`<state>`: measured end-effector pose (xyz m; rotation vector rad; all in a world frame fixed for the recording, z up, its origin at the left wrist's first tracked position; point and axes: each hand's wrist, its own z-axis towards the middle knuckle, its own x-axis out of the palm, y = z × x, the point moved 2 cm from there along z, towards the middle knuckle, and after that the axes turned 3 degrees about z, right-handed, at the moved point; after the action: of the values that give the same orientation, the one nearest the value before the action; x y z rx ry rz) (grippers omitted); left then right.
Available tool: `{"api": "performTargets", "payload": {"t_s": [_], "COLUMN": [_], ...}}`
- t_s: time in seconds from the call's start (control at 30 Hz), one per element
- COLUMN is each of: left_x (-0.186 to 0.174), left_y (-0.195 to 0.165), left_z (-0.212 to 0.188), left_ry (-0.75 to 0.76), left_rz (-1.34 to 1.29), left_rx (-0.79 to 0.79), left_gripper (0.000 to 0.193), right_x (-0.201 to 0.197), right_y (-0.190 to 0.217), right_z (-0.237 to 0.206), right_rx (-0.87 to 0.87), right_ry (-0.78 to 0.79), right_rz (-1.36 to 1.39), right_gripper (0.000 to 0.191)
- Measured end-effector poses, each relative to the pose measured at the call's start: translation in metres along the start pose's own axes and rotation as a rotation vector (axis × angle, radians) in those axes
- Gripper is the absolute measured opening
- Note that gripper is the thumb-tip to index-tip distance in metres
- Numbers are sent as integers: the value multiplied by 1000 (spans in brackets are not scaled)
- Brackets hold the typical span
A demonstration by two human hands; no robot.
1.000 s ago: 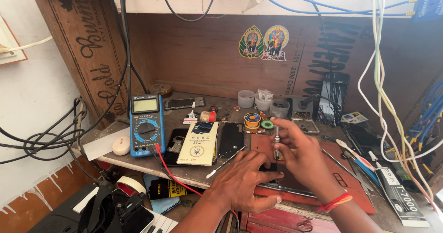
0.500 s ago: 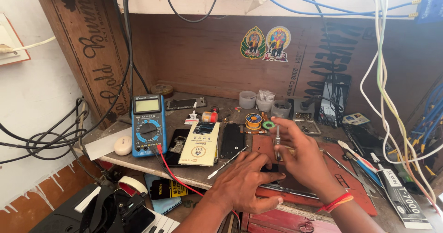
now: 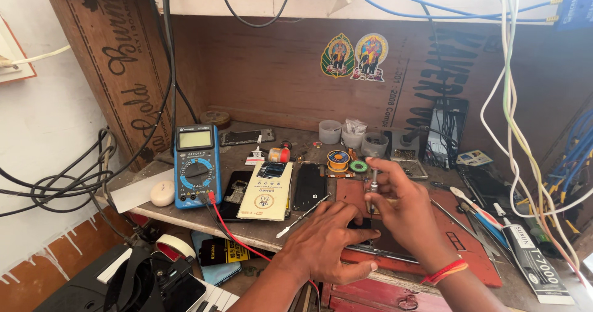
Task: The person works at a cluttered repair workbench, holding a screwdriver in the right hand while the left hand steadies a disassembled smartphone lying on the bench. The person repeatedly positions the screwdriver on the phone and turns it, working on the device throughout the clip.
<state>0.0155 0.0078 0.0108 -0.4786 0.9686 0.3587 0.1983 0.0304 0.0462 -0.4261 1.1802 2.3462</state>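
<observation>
Here the right hand [image 3: 404,210] pinches an upright screwdriver [image 3: 373,188] in a closed grip, left hand [image 3: 327,238] flat on the phone [image 3: 361,225].

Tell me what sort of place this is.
Probably a phone or small-electronics repair bench: a blue multimeter stands on the worktop, opened phones lie beside it, and the right hand holds a small screwdriver upright.

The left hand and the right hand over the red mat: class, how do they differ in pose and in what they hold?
The left hand lies flat, palm down, pressing a dark device on the red mat; the right hand is raised, fingers curled. The right hand grips a small upright screwdriver; the left hand holds no tool. Only the right wrist wears a red band. Both are bare and work close together.
</observation>
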Motion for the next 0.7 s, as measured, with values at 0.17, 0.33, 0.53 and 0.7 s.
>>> {"api": "performTargets", "payload": {"t_s": [0.17,0.33,0.53,0.7], "left_x": [-1,-1,-2,-1], "left_y": [0,-1,-1,-2], "left_z": [-1,0,0,-1], "left_ry": [-8,-8,-3,-39], "left_rz": [-7,-14,-23,-3], "left_rx": [-11,-4,-16,11], "left_gripper": [59,58,58,57], "right_x": [2,4,0,1], "right_y": [5,-1,-4,-2], "right_z": [1,-2,5,-1], "right_rx": [-216,-8,32,-8], "right_ry": [20,41,56,94], "right_rz": [-21,122,-31,157], "right_gripper": [64,60,68,61]}}
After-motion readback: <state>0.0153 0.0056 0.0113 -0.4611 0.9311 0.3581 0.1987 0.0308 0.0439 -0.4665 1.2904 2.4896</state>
